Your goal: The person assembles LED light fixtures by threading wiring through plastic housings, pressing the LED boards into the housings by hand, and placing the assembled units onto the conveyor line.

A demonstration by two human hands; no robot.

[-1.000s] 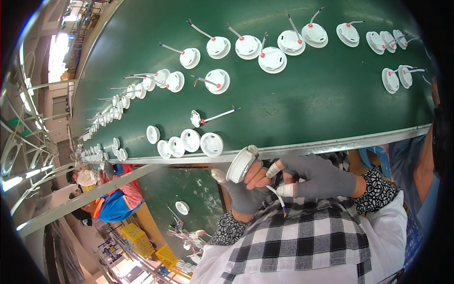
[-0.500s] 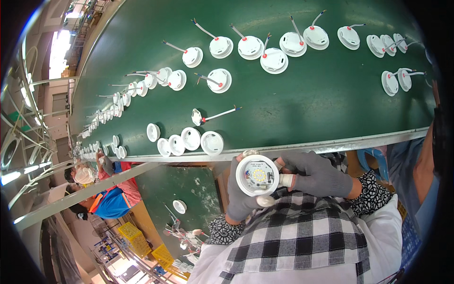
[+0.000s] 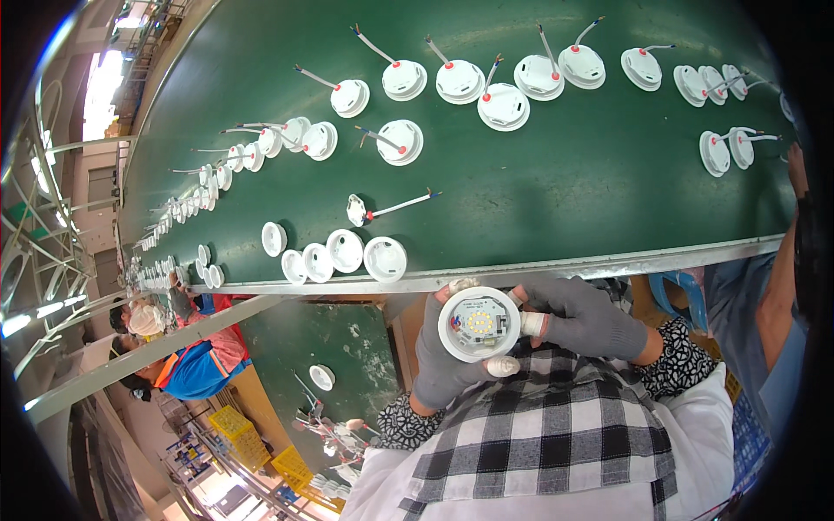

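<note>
A round white LED light (image 3: pixel 479 324) faces up in front of my body, with a ring of yellow LEDs on the board inside its rim. My left hand (image 3: pixel 441 360), in a grey glove with taped fingertips, wraps its left and lower edge. At the right rim, the fingers of my gloved right hand (image 3: pixel 586 323) are bent against the light; its palm side is hidden. Just beyond the table edge stand several white round housings (image 3: pixel 385 260). Near them lies a small white lamp part (image 3: pixel 356 211) with a grey cable and red collar.
The green table (image 3: pixel 591 187) carries rows of white lights with cables, such as one light (image 3: pixel 400 141). Its metal edge (image 3: pixel 625 255) runs before me. A lower green surface (image 3: pixel 347 339) holds cabled parts. Co-workers sit at left; another person's arm (image 3: pixel 782 278) is at right.
The light and my left hand have shifted slightly right. My right fingers remain at its rim. The table's contents appear slightly further left.
</note>
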